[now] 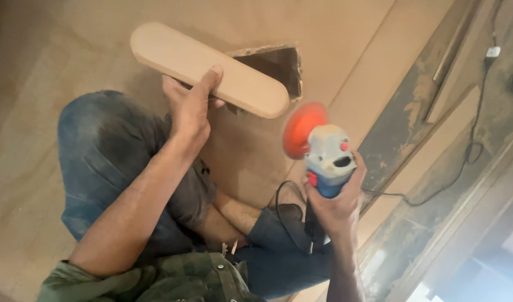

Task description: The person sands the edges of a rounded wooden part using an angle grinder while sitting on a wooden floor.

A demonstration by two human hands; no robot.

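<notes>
Rounded wooden board [209, 70], long axis slanting down-right, gripped mid-length by left hand [190, 103]; right hand [337, 204] clasped angle grinder [322, 151], disc just below board's right end.

matt smooth wooden board [212, 68]; glossy plastic grinder [329, 156].

Blue denim jeans [108, 151] are worn, faded and heavily smeared with pale dust across the thigh and knee, with darker patches towards the lower leg. A green checked shirt [172, 279] with small round metal buttons is seen at the bottom edge, its short sleeve ending above the elbow. Both forearms are left bare, and no gloves, rings or watch are seen on the left hand [189, 103] or the right hand [337, 204].
</notes>
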